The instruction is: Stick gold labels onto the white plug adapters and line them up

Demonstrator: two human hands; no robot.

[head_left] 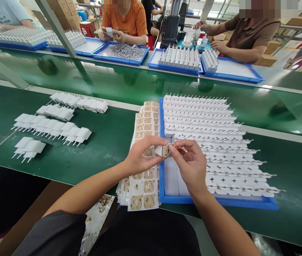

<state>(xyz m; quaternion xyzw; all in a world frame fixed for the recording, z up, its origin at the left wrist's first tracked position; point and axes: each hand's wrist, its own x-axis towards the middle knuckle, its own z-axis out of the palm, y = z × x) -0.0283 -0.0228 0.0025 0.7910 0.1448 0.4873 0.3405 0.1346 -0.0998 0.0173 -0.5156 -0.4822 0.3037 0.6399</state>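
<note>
Head view, left hand: the left hand (140, 156) pinches a small white charger plug (163, 150) between thumb and fingertips, holding it just above the near left corner of the blue tray (220, 203).
Head view, right hand: the right hand (190, 165) grips the same plug from the other side, thumb and forefinger pressed at a tan sticker on its face.
Charger plug: held between both hands, above the seam where the sticker sheets (143, 185) meet the tray.
Blue tray: filled with rows of white plugs (215, 142) lying prongs to the right; its near left part is bare.
Sticker sheets: a stack of white sheets with tan labels, touching the tray's left wall.
Loose plugs: rows of finished white plugs (52, 128) lie on the green belt (108, 142), well apart to the left.
Far side: co-workers sit behind more blue trays (177, 65); one in an orange shirt (129, 21) holds a white part.
</note>
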